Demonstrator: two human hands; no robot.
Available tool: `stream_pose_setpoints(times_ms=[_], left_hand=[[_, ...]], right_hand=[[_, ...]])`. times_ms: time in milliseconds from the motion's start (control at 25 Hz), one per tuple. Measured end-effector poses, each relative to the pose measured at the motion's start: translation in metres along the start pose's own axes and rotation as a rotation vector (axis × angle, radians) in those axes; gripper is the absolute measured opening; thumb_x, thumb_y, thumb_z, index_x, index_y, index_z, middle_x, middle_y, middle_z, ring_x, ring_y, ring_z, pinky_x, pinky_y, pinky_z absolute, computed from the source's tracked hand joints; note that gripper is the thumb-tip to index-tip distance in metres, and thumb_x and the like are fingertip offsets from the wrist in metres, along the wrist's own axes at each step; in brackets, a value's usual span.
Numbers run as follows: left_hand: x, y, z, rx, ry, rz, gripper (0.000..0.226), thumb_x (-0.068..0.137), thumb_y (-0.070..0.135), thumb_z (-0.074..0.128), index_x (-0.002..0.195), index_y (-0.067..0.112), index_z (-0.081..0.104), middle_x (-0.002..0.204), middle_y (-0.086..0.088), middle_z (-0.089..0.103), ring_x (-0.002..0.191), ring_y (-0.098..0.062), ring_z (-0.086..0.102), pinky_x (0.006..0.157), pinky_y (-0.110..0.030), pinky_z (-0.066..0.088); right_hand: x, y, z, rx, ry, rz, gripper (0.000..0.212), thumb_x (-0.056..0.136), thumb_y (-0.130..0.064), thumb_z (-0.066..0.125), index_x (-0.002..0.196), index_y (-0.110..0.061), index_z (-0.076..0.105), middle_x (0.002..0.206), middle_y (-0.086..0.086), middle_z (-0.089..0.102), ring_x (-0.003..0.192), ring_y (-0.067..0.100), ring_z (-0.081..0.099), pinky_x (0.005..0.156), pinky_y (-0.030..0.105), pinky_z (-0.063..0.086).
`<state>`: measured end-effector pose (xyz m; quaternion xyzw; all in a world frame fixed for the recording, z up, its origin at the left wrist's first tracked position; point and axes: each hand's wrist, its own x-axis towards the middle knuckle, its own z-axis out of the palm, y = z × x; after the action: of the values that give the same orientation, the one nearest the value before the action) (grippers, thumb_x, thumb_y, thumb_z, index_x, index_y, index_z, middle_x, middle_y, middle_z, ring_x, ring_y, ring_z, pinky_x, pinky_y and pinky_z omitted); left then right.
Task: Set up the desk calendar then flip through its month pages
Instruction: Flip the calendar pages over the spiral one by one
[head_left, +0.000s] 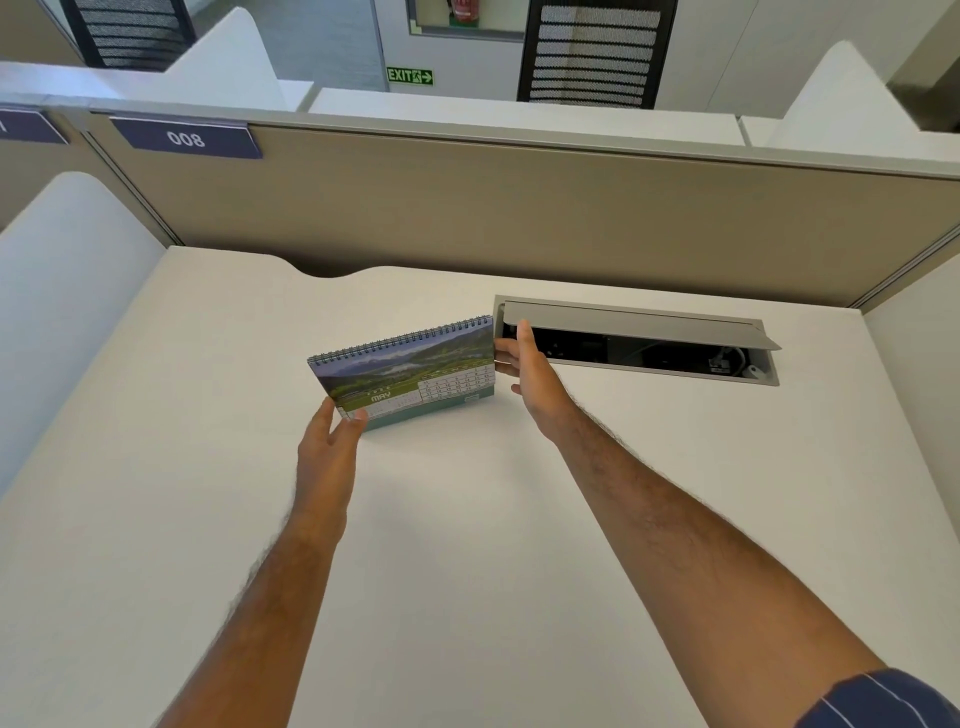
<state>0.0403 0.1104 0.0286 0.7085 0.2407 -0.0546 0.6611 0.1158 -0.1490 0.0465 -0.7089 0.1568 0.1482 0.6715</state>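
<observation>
A spiral-bound desk calendar (410, 371) stands on the white desk (467, 519), slightly turned, showing a MAY page with a green landscape photo. My left hand (328, 447) touches its lower left corner, thumb on the page and fingers apart. My right hand (530, 371) is at the calendar's right edge, fingertips against its side, thumb raised. Whether either hand truly grips the calendar is unclear.
An open grey cable hatch (639, 338) is sunk in the desk just right of the calendar, its lid tilted up. A beige partition (519, 208) with a "008" label (186, 138) closes the far side. White side dividers (62, 291) flank the desk.
</observation>
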Motion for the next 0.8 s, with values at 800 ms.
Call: stream_pose_setpoints(times_ms=[800], left_hand=[[-0.001,0.017,-0.022,-0.267,-0.131,0.026,0.057,0.109,0.061,0.042,0.123,0.022,0.081,0.123,-0.012,0.081,0.109,-0.028,0.079,0.089,-0.040,0.062]], right_hand=[[0.004,0.004,-0.002,0.010,0.010,0.008,0.068,0.105,-0.064,0.011,0.100,-0.037,0.073,0.096,-0.022,0.076,0.104,0.001,0.064,0.117,0.054,0.032]])
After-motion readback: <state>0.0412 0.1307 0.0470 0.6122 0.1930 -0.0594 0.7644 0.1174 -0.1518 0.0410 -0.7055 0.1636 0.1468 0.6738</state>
